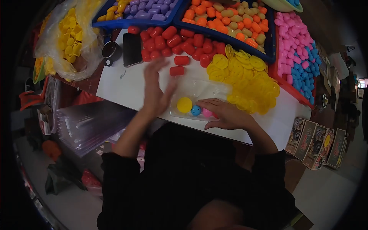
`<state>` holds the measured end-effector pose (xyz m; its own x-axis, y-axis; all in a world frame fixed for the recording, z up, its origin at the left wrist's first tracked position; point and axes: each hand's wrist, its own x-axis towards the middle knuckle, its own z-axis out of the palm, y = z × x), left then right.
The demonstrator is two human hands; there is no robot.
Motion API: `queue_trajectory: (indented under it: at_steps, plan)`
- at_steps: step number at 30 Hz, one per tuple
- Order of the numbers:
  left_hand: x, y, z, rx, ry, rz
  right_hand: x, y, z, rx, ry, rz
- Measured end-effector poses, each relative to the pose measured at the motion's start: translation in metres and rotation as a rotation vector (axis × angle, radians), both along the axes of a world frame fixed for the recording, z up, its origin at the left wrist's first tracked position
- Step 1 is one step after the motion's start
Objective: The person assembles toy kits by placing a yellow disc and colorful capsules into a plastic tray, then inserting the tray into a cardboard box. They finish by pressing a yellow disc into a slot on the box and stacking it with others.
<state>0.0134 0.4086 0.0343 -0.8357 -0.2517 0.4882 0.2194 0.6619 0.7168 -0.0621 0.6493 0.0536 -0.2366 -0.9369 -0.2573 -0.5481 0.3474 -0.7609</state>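
Tray (207, 90) on white tabletop (281, 124), bins (230, 44) beyond; left hand (156, 90) spread, right hand (229, 115): grip unclear

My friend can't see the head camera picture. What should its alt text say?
A person's right hand is over a clear tray holding a yellow disc, a blue piece and a pink piece; the blurred left hand is near red pieces.

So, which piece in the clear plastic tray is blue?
The small round blue piece, between the yellow disc and the pink piece; no other visible one there is blue.
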Motion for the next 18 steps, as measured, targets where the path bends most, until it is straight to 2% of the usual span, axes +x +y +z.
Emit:
queue_trajectory:
  at_steps: [1, 2, 3, 5, 7, 9, 11, 13, 14, 17, 18]
  plan:
    - [-0.029, -0.030, 0.012, -0.091, 0.138, 0.060, 0.000, 0.001, 0.001, -0.011, 0.023, -0.011]
    - [-0.059, -0.059, 0.031, -0.148, 0.158, 0.115, -0.001, 0.004, 0.006, -0.013, 0.022, -0.017]
    - [-0.098, -0.103, 0.028, -0.324, 0.242, 0.211, -0.004, 0.009, 0.016, -0.009, 0.015, -0.070]
    - [-0.170, -0.201, 0.008, -0.712, 0.181, 0.389, -0.010, 0.022, 0.034, -0.010, 0.018, -0.139]
    - [-0.222, -0.263, -0.016, -0.851, -0.185, 0.594, -0.012, 0.038, 0.047, 0.076, -0.039, -0.289]
    - [-0.239, -0.269, -0.006, -0.797, -0.590, 0.516, -0.012, 0.059, 0.049, 0.005, -0.033, -0.387]
    - [-0.263, -0.303, -0.031, -1.004, -0.728, 0.341, -0.016, 0.077, 0.055, -0.059, -0.018, -0.481]
    - [-0.269, -0.296, -0.026, -1.138, -0.747, 0.325, -0.027, 0.085, 0.063, -0.229, 0.067, -0.637]
    - [-0.277, -0.301, -0.027, -1.141, -0.738, 0.309, -0.037, 0.085, 0.064, -0.216, 0.154, -0.708]
    - [-0.281, -0.301, -0.027, -1.017, -0.750, 0.228, -0.096, 0.065, 0.062, -0.211, 0.351, -0.897]
    - [-0.276, -0.295, -0.025, -1.012, -0.796, 0.196, -0.127, 0.062, 0.046, -0.236, 0.456, -0.860]
